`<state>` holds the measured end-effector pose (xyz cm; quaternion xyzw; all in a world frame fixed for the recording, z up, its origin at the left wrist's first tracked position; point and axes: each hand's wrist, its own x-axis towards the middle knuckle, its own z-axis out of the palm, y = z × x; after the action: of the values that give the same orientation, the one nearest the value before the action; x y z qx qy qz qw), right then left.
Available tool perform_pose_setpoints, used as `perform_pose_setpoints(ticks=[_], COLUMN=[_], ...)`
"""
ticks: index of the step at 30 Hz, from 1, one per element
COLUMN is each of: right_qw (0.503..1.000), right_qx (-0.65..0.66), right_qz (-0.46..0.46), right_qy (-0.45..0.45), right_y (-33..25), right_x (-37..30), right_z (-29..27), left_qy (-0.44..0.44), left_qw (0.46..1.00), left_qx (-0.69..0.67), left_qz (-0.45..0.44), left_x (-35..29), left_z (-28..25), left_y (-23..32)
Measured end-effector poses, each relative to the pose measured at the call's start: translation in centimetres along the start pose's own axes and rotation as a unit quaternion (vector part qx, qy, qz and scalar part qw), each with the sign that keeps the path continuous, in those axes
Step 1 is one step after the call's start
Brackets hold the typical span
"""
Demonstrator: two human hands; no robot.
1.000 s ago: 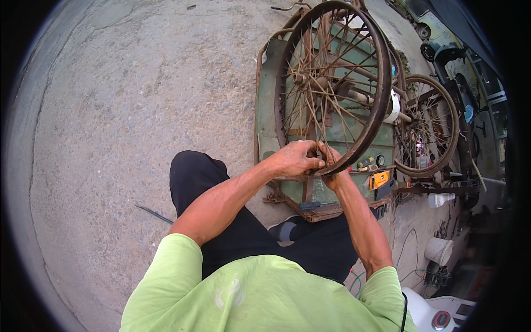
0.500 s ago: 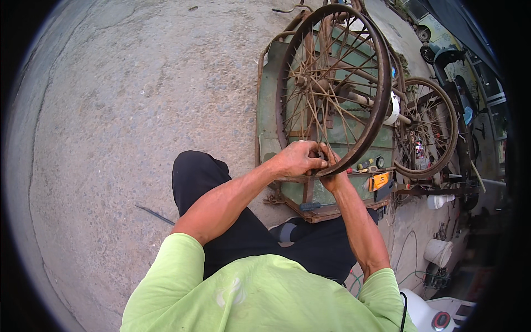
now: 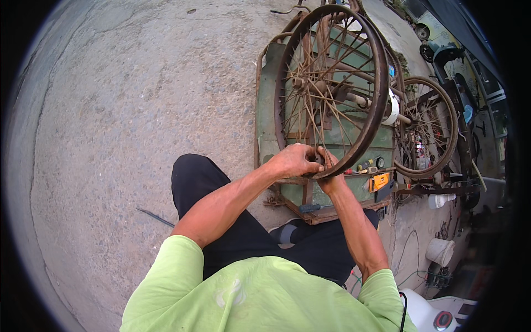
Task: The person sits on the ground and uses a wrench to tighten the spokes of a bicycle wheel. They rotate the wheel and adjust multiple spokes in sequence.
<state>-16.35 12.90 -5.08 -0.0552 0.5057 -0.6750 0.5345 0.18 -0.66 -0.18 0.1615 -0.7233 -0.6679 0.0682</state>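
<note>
A rusty spoked wheel [image 3: 381, 83] without a tyre stands upright in front of me on an overturned cart with a green bed [image 3: 270, 99]. My left hand [image 3: 297, 160] is at the lowest part of its rim, fingers closed in a pinch beside the spokes; what they pinch is too small to make out. My right hand [image 3: 331, 174] wraps around the same part of the rim from below, with fingers reaching up among the spokes. The two hands nearly touch. The rim hides part of the right fingers.
A second spoked wheel [image 3: 454, 133] stands to the right. By the near edge of the cart lie an orange-and-black tool [image 3: 379, 182], a tape roll [image 3: 380, 162] and a dark-handled tool [image 3: 310, 208]. A thin bar [image 3: 155, 216] is on the concrete at left. White buckets [image 3: 440, 252] stand right.
Both hands stay at the bottom of the rim, with only slight finger movement. The view has shifted a little; nothing else has visibly moved.
</note>
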Motion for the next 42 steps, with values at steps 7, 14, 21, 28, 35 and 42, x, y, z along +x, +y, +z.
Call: perform_pose_setpoints(ticks=[7,14,21,28,35,42], right_qw=[1.0,0.998,0.997,0.999,1.0,0.998], right_qx=[0.013,0.05,0.065,0.046,0.014,0.058], right_qz=[-0.007,-0.004,-0.02,-0.027,-0.021,-0.005], right_qy=[0.005,0.032,0.028,-0.001,-0.006,-0.026], right_y=[0.6,-0.2,-0.7,-0.9,-0.9,-0.3], right_x=[0.5,-1.0,-1.9,-2.4,-2.2,-1.1], right_z=[-1.2,0.9,2.1,2.9,2.5,0.3], left_qy=[-0.009,0.027,-0.034,-0.113,-0.056,0.04], left_qw=[0.999,0.995,0.973,0.961,0.966,0.995], left_qx=[0.039,-0.099,-0.228,-0.25,-0.252,-0.083], left_qz=[-0.001,0.007,-0.004,-0.037,-0.023,-0.031], left_x=[0.3,-0.3,0.6,1.5,1.6,1.7], left_z=[-0.1,0.6,0.6,-0.3,0.3,-0.7], left_y=[-0.2,0.5,0.2,-0.7,-0.6,0.3])
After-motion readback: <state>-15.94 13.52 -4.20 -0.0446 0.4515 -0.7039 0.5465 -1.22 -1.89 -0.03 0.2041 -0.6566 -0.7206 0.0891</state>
